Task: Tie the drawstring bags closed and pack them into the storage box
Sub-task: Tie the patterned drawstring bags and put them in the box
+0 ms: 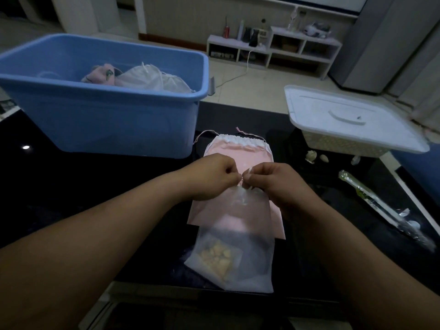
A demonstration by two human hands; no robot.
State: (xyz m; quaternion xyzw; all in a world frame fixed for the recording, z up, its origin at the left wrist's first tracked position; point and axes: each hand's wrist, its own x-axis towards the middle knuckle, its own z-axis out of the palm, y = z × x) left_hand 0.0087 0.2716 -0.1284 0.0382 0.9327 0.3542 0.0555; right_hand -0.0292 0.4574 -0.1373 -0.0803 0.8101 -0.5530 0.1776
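Listing from the left, all positions taken from the sheer white drawstring bag [235, 246] at centre. Item: blue storage box [107, 125], beyond and to the left of the sheer bag, set open within arm's reach, presumably so tied bags can go straight in; its far-left corner is cut off by the frame. Contents: one pink pouch [100, 73] and pale cinched bags [147, 76], count uncertain, since they overlap and the front wall hides their lower parts. Item: left hand [212, 177], at the sheer bag's gathered neck, fingers curled and pinching the white cord [246, 173]. Item: the sheer bag itself, flat on the dark table [71, 186] with its neck pointing away from the person and a packet of yellowish pieces [216, 256] showing through its lower half. Item: pink drawstring bag [238, 151], under and beyond the sheer bag, mouth half gathered, cords loose, judged to be waiting its turn; its middle is covered. Item: right hand [269, 179], opposite the left at the same neck, fingers curled round the cord's other end, so the two can pull against each other. The knot is hidden between the fingertips; whether it is formed cannot be told. Item: white lid [352, 115], beyond and to the right, resting on a woven basket [333, 144]. Item: long clear-wrapped object [371, 198], to the right, unidentifiable in the dim light.
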